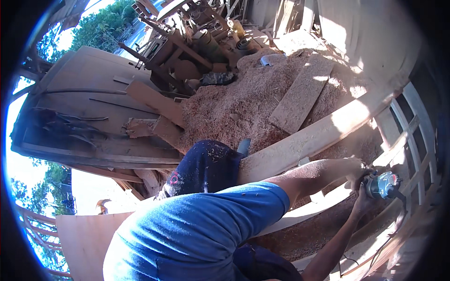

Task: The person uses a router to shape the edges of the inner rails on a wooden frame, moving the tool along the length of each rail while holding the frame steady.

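My left hand (355, 171) reaches from the blue sleeve (248, 201) to grip the upper left side of a teal and silver power tool (382, 185) at the right, its fingers partly hidden. Just below, my right hand (361, 199) holds the tool's body. The tool rests at a curved wooden frame of strips (408, 122), with light and dust around it. Behind my left arm a long pale curved board (300, 138) runs up to the right, beside my knee in dark trousers (204, 164).
Wood shavings (234, 107) with a loose plank (302, 91) fill the middle. A jumble of timber and rolls (206, 44) stands behind. A large curved panel (79, 103) leans at left, a plywood sheet (79, 239) below it. A dark cord (401, 220) trails from the tool.
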The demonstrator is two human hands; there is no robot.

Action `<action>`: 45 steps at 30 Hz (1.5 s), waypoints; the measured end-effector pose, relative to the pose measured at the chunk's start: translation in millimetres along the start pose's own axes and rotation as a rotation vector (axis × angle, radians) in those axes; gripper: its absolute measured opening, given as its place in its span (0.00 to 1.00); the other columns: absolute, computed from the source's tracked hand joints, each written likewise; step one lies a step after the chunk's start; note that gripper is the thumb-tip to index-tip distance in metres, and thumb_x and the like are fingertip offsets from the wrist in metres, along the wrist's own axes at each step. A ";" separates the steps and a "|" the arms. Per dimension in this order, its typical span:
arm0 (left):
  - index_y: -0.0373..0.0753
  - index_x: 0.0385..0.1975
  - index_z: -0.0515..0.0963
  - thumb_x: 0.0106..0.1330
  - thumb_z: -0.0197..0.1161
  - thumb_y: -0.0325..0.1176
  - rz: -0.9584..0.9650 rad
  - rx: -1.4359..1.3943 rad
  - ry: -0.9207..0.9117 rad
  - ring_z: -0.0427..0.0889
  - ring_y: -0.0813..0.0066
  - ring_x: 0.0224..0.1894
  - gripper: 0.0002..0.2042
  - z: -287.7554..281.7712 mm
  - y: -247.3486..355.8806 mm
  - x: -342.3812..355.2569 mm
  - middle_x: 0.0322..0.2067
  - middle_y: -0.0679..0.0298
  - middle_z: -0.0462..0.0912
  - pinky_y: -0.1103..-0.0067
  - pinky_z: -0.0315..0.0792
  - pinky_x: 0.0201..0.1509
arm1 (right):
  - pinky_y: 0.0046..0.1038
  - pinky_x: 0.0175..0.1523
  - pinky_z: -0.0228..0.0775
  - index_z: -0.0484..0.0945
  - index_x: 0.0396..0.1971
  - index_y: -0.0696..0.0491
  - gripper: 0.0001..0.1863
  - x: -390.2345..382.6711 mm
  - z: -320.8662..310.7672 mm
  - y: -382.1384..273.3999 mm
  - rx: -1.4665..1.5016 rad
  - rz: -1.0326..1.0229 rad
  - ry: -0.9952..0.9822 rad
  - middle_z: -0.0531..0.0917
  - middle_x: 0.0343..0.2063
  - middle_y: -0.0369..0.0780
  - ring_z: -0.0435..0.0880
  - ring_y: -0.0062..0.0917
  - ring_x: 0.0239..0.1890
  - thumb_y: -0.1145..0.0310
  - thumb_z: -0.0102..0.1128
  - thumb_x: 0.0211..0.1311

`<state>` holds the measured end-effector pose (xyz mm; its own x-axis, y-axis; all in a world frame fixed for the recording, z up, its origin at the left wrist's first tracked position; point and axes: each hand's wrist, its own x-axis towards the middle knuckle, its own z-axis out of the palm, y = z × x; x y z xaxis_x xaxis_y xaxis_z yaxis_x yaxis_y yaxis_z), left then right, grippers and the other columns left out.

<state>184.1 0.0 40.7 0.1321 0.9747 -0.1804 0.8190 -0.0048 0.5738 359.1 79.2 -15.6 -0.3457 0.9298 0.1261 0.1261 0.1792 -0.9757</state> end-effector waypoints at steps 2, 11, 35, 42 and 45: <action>0.47 0.72 0.60 0.46 0.77 0.44 -0.001 0.002 -0.014 0.72 0.54 0.66 0.49 3.6 -1.9 3.0 0.62 0.54 0.74 0.61 0.65 0.69 | 0.37 0.57 0.79 0.71 0.58 0.65 0.31 4.9 -4.9 11.9 -0.075 -0.127 0.018 0.80 0.55 0.50 0.83 0.36 0.53 0.74 0.73 0.55; 0.51 0.71 0.62 0.47 0.76 0.45 0.020 0.008 -0.057 0.72 0.54 0.65 0.46 5.6 0.1 4.7 0.61 0.55 0.75 0.58 0.67 0.66 | 0.40 0.61 0.76 0.69 0.59 0.64 0.33 -20.1 -2.4 5.9 -0.036 -0.112 0.059 0.79 0.54 0.50 0.81 0.39 0.54 0.78 0.72 0.53; 0.60 0.71 0.64 0.47 0.78 0.48 -0.012 0.010 -0.097 0.66 0.55 0.68 0.46 11.8 -13.9 -33.6 0.62 0.58 0.73 0.53 0.69 0.62 | 0.28 0.41 0.88 0.57 0.68 0.60 0.44 -92.5 30.5 -6.2 0.085 0.042 0.120 0.73 0.59 0.52 0.82 0.36 0.53 0.83 0.71 0.52; 0.57 0.68 0.67 0.42 0.81 0.52 -0.064 -0.038 -0.200 0.72 0.52 0.64 0.47 -22.1 13.1 -26.1 0.57 0.57 0.78 0.53 0.72 0.59 | 0.27 0.37 0.86 0.66 0.60 0.64 0.35 -71.7 17.7 -26.9 0.120 0.019 0.103 0.79 0.51 0.51 0.86 0.34 0.42 0.82 0.71 0.52; 0.57 0.66 0.70 0.43 0.81 0.52 -0.053 -0.020 -0.148 0.74 0.52 0.62 0.45 -19.2 5.9 -34.3 0.55 0.57 0.80 0.54 0.74 0.57 | 0.32 0.46 0.85 0.68 0.60 0.64 0.34 -67.6 16.5 -12.0 -0.002 -0.032 0.111 0.79 0.52 0.51 0.85 0.35 0.46 0.81 0.72 0.51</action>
<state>173.7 -29.2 65.7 0.1713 0.9298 -0.3258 0.8158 0.0516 0.5760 365.6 8.9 -15.4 -0.2449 0.9534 0.1762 0.1186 0.2099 -0.9705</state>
